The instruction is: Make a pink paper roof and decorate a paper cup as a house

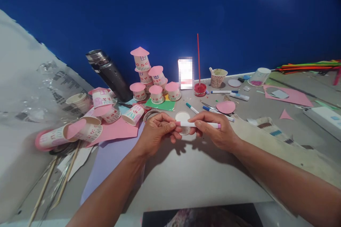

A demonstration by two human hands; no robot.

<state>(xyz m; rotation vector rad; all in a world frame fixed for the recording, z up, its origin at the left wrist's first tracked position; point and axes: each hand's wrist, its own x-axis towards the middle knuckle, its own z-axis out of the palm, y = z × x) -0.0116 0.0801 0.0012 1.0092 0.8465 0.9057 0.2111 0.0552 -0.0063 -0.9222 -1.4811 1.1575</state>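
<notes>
Between both hands a white marker with pink ends (188,124) is held level above the grey table (170,184). My left hand (157,129) pinches its pink left end. My right hand (215,127) grips the white barrel toward the right, where a pink tip sticks out. Behind and below the marker stands a white paper cup (182,117), partly hidden by the marker and fingers. Just beyond the hands lie a green-capped marker (192,108), a blue-capped marker (218,114) and a pink paper circle (225,107).
Decorated cups with pink roofs (157,94) stand at the back; others lie on the left near a dark flask (112,78). A lit screen (185,73), a red pot with a stick (200,89) and a patterned cup (218,78) line the wall. Cloth (287,152) lies right.
</notes>
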